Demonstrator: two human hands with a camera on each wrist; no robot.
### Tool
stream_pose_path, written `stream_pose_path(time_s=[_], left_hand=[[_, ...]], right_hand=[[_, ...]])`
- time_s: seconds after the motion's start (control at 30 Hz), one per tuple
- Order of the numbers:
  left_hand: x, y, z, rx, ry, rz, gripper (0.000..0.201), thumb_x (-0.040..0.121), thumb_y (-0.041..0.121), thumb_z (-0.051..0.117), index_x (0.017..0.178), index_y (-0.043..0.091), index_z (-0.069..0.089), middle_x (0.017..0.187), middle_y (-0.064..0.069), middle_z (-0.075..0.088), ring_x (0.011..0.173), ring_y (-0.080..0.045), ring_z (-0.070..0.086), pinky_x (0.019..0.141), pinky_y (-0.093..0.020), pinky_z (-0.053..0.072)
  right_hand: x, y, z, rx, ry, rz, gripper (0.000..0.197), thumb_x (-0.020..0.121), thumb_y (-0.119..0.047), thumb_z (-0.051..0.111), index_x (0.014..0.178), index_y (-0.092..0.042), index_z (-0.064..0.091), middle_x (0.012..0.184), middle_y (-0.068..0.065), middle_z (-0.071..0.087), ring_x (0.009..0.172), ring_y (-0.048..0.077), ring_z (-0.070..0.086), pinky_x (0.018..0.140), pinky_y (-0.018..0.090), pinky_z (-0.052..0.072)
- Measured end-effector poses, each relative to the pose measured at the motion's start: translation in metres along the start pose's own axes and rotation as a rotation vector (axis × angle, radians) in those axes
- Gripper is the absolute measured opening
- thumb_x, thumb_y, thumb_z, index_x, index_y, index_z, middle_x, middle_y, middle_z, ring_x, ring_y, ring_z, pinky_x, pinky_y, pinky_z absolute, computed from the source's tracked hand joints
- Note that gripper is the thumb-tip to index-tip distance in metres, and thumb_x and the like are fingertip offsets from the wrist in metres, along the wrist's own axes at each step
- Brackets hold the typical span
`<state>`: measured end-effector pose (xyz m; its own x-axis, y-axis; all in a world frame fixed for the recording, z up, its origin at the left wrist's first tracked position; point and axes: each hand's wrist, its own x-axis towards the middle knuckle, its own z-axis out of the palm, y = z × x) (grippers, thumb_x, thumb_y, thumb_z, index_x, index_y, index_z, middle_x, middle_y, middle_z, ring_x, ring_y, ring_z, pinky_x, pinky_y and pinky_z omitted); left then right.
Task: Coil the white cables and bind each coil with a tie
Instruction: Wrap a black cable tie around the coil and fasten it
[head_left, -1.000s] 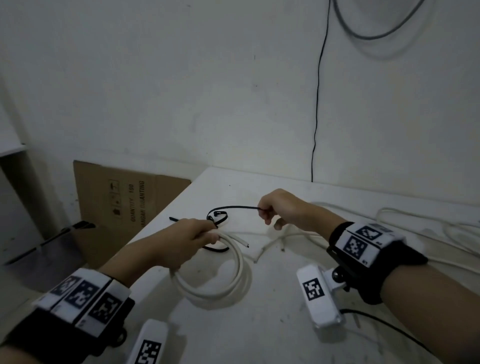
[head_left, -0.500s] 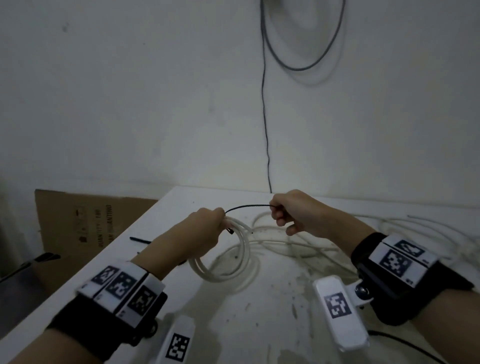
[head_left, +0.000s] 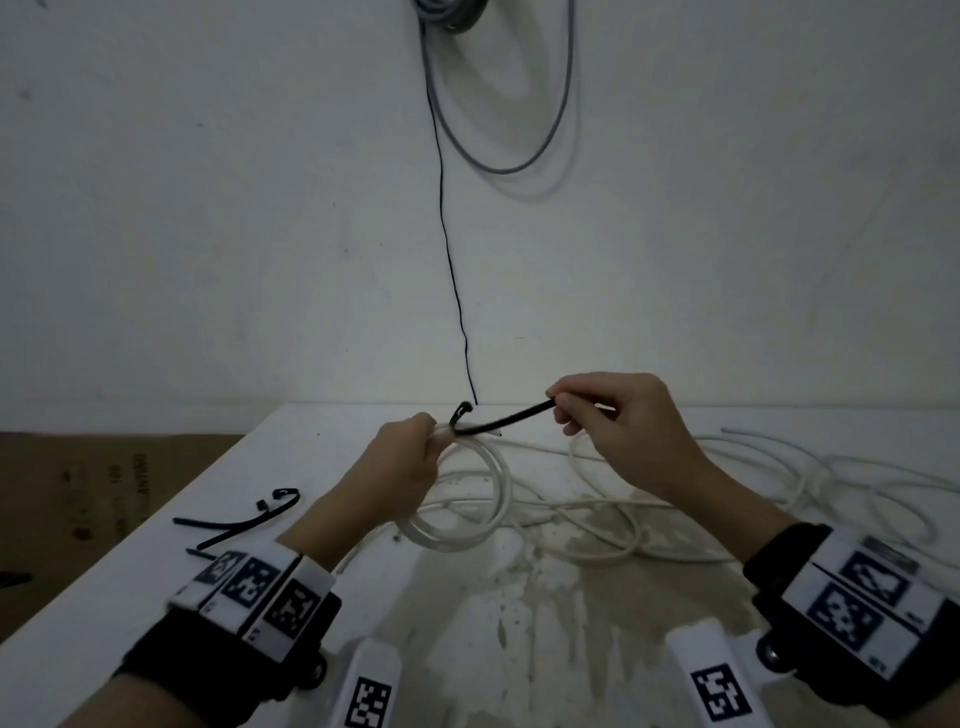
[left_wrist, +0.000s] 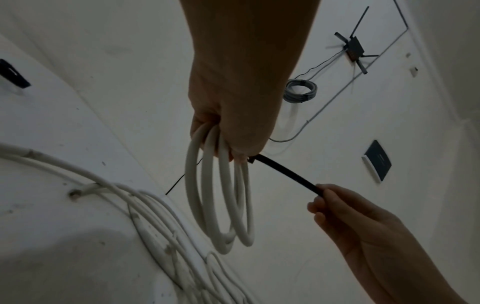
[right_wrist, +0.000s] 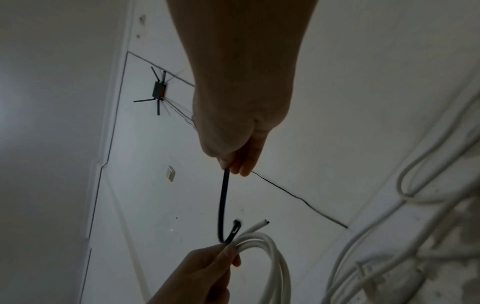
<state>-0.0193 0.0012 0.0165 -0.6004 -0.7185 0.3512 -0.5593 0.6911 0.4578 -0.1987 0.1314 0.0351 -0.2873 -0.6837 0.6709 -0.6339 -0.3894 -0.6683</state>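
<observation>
My left hand (head_left: 410, 457) grips the top of a small coil of white cable (head_left: 496, 499), held upright above the white table (head_left: 519, 649); its loops (left_wrist: 221, 201) hang below the fist. A black tie (head_left: 501, 422) lies hooked over the coil top, its slotted head (right_wrist: 235, 228) sticking up beside the cable's cut end (right_wrist: 262, 223). My right hand (head_left: 613, 421) pinches the tie's free end (left_wrist: 315, 189) and holds it out to the right. In the right wrist view the left hand (right_wrist: 207, 265) clamps tie and cable together.
Loose white cables (head_left: 753, 488) sprawl over the table's right half. Spare black ties (head_left: 244, 522) lie near the left edge. A cardboard sheet (head_left: 104, 488) leans left of the table. A thin black wire (head_left: 452, 260) and a grey cable loop (head_left: 519, 130) hang on the wall.
The head view has swung right and lifted. Both hands raised the coil off the table, and the tie's loop is now drawn close against the coil top.
</observation>
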Motion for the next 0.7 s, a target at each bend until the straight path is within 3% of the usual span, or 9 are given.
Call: stream_pose_path(time_s=[0.13, 0.2, 0.3, 0.47, 0.7], left_hand=[[0.008, -0.005, 0.005, -0.025, 0.064, -0.072, 0.038, 0.099, 0.029, 0.037, 0.088, -0.002, 0.055, 0.074, -0.008, 0.053, 0.062, -0.021, 0.046, 0.051, -0.024, 0.034], [0.009, -0.004, 0.009, -0.050, 0.064, -0.070, 0.039, 0.099, 0.030, 0.037, 0.092, -0.003, 0.056, 0.074, -0.007, 0.053, 0.062, -0.019, 0.045, 0.051, -0.023, 0.034], [0.007, 0.004, 0.014, -0.052, 0.032, -0.024, 0.036, 0.099, 0.030, 0.037, 0.086, 0.001, 0.054, 0.069, -0.002, 0.050, 0.059, -0.013, 0.042, 0.049, -0.020, 0.030], [0.007, 0.011, 0.018, -0.023, 0.036, 0.010, 0.029, 0.099, 0.029, 0.038, 0.084, 0.008, 0.050, 0.067, 0.005, 0.044, 0.059, -0.010, 0.040, 0.047, -0.018, 0.027], [0.009, 0.010, 0.019, -0.052, 0.088, -0.005, 0.029, 0.098, 0.028, 0.040, 0.091, 0.005, 0.053, 0.075, -0.002, 0.051, 0.058, -0.010, 0.043, 0.049, -0.019, 0.032]], right_hand=[[-0.006, 0.005, -0.008, -0.099, -0.158, -0.102, 0.013, 0.085, 0.004, 0.061, 0.086, -0.002, 0.072, 0.072, 0.004, 0.067, 0.061, 0.012, 0.064, 0.062, 0.021, 0.056], [-0.008, 0.009, -0.006, -0.202, -0.196, -0.210, 0.011, 0.083, 0.002, 0.062, 0.084, -0.002, 0.072, 0.070, 0.006, 0.067, 0.060, 0.015, 0.063, 0.059, 0.022, 0.055], [-0.007, 0.012, 0.002, -0.379, -0.185, -0.416, 0.007, 0.080, -0.003, 0.064, 0.077, -0.002, 0.071, 0.062, 0.009, 0.065, 0.051, 0.018, 0.057, 0.054, 0.025, 0.047], [-0.009, 0.012, 0.011, -0.555, -0.101, -0.642, 0.004, 0.081, 0.001, 0.064, 0.079, 0.002, 0.068, 0.067, 0.011, 0.062, 0.060, 0.023, 0.057, 0.057, 0.026, 0.047], [-0.016, 0.006, 0.011, -0.741, -0.085, -0.859, 0.010, 0.079, 0.003, 0.066, 0.070, 0.000, 0.063, 0.060, 0.009, 0.052, 0.054, 0.025, 0.048, 0.046, 0.034, 0.043]])
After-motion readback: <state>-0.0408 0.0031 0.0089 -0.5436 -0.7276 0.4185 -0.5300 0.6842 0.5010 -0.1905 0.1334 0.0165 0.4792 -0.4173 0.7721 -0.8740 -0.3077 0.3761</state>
